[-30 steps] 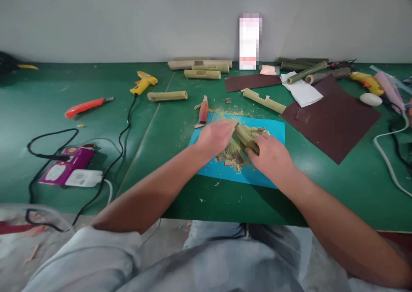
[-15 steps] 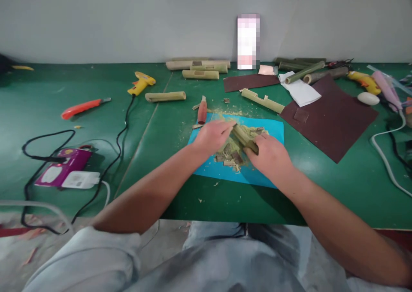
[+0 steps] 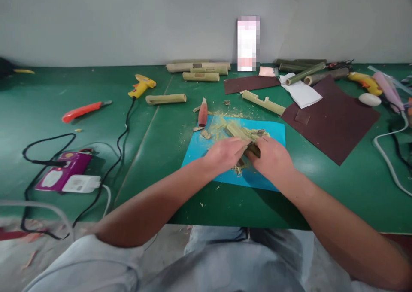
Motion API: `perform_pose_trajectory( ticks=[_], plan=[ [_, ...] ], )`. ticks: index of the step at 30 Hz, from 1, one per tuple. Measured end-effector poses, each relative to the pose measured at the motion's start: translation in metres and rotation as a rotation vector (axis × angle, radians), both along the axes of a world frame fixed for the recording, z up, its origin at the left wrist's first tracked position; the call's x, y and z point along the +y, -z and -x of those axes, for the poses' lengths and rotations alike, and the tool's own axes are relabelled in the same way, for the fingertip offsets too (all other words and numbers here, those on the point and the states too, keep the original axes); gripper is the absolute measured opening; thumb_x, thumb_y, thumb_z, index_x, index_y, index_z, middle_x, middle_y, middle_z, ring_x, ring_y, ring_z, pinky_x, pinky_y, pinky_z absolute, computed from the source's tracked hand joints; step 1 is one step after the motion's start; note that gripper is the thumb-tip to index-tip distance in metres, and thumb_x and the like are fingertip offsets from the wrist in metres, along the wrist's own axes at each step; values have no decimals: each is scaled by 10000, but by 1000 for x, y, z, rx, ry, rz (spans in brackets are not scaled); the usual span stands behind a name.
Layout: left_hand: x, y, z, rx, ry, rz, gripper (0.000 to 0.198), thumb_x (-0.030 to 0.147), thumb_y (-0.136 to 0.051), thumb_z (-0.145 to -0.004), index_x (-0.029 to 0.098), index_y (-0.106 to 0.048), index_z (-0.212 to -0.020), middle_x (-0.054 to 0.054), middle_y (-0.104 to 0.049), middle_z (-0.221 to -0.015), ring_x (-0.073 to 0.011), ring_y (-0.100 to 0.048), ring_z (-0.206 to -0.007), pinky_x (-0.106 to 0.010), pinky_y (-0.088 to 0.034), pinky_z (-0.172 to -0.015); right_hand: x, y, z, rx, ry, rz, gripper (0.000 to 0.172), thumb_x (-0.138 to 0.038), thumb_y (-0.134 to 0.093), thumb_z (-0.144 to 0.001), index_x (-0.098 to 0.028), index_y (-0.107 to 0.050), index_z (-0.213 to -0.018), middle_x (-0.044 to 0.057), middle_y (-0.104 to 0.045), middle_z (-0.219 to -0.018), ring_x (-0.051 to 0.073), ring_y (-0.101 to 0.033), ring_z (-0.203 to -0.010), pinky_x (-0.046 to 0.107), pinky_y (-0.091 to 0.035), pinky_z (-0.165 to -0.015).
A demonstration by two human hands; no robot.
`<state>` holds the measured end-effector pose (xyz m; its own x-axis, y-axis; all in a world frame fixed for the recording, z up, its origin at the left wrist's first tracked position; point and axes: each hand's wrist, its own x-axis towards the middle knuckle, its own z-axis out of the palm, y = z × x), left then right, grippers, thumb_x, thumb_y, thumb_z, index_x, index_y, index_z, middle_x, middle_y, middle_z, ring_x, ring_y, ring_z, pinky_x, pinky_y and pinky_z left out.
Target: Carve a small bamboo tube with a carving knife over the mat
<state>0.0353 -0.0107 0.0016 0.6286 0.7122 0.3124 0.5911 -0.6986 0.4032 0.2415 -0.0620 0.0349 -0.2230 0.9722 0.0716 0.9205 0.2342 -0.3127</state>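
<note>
Closest to the body, the left hand and the right hand met over the near part of a blue sheet lying flat on the green tabletop. Both sets of fingers were curled shut on the near end of a bamboo piece, left fingertips touching it from one side and the right hand wrapped over its dark end. The piece was tilted, with its free end pointing away and to the left over the sheet. Whether the right hand also held a tool could not be told. Pale shavings lay scattered under and beyond the hands.

Just past the sheet's far left corner lay a red-handled knife, with a notched bamboo stick near the far right corner. To the right, a brown sandpaper sheet covered the tabletop. Off to the left were a purple box, an orange cutter and a yellow glue gun. More bamboo tubes lay by the wall.
</note>
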Motion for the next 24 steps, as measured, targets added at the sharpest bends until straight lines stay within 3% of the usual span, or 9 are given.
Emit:
perform_pose_trajectory(
  ticks=[2,6,7,11,14,16,18,21,24],
  plan=[
    [2,-2,1,10,-31,6,394,293,-423,-1104,229,-739,-1331,-71,-797,-1099,-216,-760,-1012,-320,-634,-892,0,0,0,-3,7,-1,184,-338,-650,-994,-187,-655,-890,135,-729,-982,279,-673,-951,364,-470,-764],
    [10,-6,6,17,-240,-48,364,284,-450,-1092,181,-773,-1225,-84,-794,-999,-212,-742,-962,-327,-626,-901,1,-2,0,-7,13,13,153,-317,-672,-969,-188,-651,-890,142,-730,-1004,282,-674,-970,358,-469,-763],
    [8,-6,4,19,-235,-59,363,274,-440,-1094,175,-772,-1204,-83,-792,-994,-209,-741,-959,-323,-624,-901,1,-2,0,-7,10,16,154,-318,-671,-970,-187,-650,-892,142,-731,-1005,283,-674,-970,359,-469,-764],
    [-4,-3,-7,26,7,-4,334,238,-448,-1095,198,-757,-1217,-65,-794,-1041,-206,-759,-979,-317,-641,-872,1,-1,0,-2,-3,1,148,-292,-647,-977,-187,-646,-874,137,-728,-973,277,-670,-944,362,-462,-759],
    [0,-2,-4,-25,-122,-16,340,244,-474,-1088,208,-760,-1267,-82,-808,-1132,-225,-770,-1011,-361,-650,-912,1,0,-1,4,15,0,164,-314,-654,-973,-188,-652,-867,141,-728,-973,275,-672,-941,362,-462,-756],
    [5,-3,0,-40,-199,-30,318,255,-496,-1080,191,-786,-1195,-90,-812,-1058,-228,-766,-995,-357,-644,-912,1,0,-1,4,19,8,167,-328,-674,-960,-188,-655,-871,142,-731,-978,278,-674,-948,363,-467,-757],
    [3,-3,0,-42,-141,-35,321,251,-481,-1083,190,-793,-1130,-84,-808,-1012,-215,-766,-954,-342,-644,-875,1,1,-1,6,12,0,162,-325,-676,-956,-193,-651,-866,134,-734,-971,275,-673,-940,362,-467,-752],
    [-1,-3,-2,-31,2,31,337,256,-472,-1094,218,-764,-1257,-64,-808,-1068,-212,-775,-993,-347,-653,-877,2,2,-1,10,11,-11,175,-328,-669,-963,-201,-641,-845,126,-737,-955,269,-672,-917,359,-464,-742],
    [2,-3,-2,-57,-175,-26,328,240,-494,-1075,201,-792,-1206,-82,-815,-1040,-219,-775,-983,-349,-646,-917,2,0,-1,8,23,6,181,-330,-679,-952,-195,-648,-834,136,-740,-961,274,-680,-924,362,-470,-751]
  ],
)
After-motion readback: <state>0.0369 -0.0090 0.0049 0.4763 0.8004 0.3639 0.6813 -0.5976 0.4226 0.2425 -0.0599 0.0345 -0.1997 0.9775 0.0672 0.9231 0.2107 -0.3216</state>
